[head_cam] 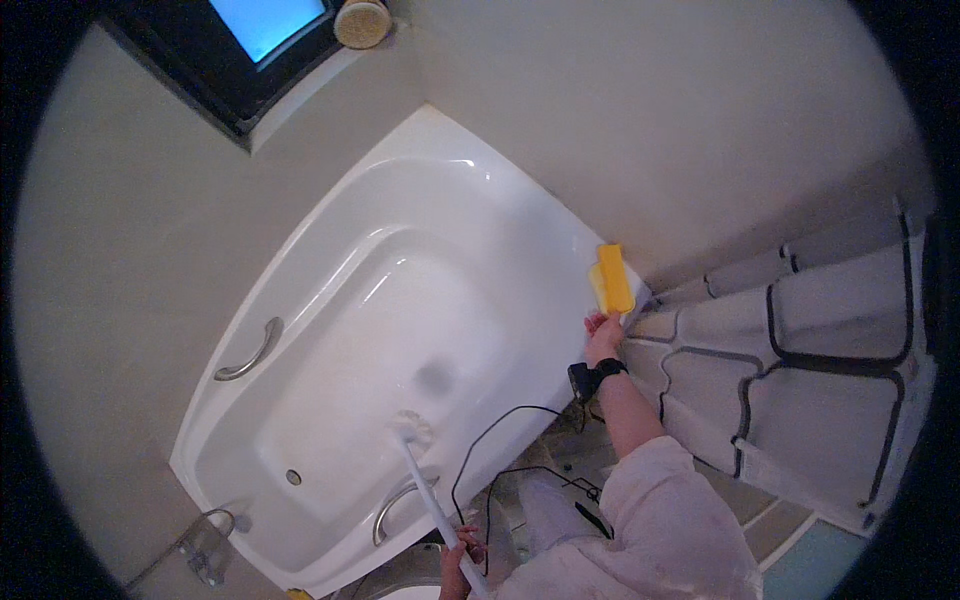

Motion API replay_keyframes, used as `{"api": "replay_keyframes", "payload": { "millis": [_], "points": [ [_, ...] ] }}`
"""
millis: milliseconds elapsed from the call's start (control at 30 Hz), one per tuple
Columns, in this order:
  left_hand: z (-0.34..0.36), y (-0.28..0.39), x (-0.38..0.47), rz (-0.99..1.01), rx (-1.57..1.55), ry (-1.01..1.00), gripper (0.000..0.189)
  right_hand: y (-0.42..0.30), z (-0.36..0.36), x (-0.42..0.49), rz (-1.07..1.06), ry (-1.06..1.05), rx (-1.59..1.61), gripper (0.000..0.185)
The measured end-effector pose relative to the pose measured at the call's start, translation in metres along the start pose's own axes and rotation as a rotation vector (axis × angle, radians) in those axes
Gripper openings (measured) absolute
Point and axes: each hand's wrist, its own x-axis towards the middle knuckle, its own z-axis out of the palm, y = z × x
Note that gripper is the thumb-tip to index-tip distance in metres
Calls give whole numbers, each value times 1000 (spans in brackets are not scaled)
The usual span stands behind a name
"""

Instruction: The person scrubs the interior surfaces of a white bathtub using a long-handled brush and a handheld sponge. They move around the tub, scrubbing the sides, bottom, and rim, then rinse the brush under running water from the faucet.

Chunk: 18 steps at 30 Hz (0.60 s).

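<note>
My left hand [465, 547] grips a long white pole [431, 491] at the bottom of the view. The pole slants into the white bathtub [517, 300], and its blurred round pale head [411, 429] rests on the tub's inner near side. Towards the tub's right corner reaches my right hand [604, 337], with a black device strapped at the wrist. Its fingertips meet the lower end of a yellow block-like object [616, 279], which lies on the rim with a paler yellow piece [597, 285] beside it. Whether the fingers close on it is unclear.
Metal grab handles [251, 356] [394, 510] stand on both tub sides. A hand shower [201, 562] is at lower left. Black cables [491, 431] loop over the near rim. A patterned shower curtain [821, 420] hangs at right. Above the tub is a dark-framed window [270, 22].
</note>
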Motion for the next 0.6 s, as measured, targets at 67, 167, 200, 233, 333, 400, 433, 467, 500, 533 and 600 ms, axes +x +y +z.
{"api": "replay_keyframes", "payload": {
  "millis": [67,167,200,233,333,400,433,467,500,533,600],
  "points": [
    [-6,-6,3,107,40,-20,35,-7,-24,12,0,20,-11,32],
    [-8,-7,3,104,13,1,35,-16,-48,35,5,-43,-13,24],
    [-6,-4,1,117,12,1,36,-19,-50,41,38,-81,8,23],
    [-3,-2,1,108,30,-2,36,-20,-50,45,72,-95,5,23],
    [10,12,-2,89,111,-4,34,-22,-42,29,20,-153,136,21],
    [20,23,-4,94,181,21,33,-21,-37,-13,133,-204,-18,20],
    [24,28,-5,133,201,32,30,-21,-36,-45,166,-225,-112,19],
    [29,32,-4,141,217,36,29,-21,-39,-82,309,-380,-238,19],
    [32,38,-3,139,232,40,28,-21,-44,-127,406,-562,-340,22],
    [36,41,0,155,239,23,28,-23,-52,-172,478,-734,-537,28],
    [42,50,6,203,394,40,26,-31,-73,-265,534,-1133,-967,41]
  ]
}}
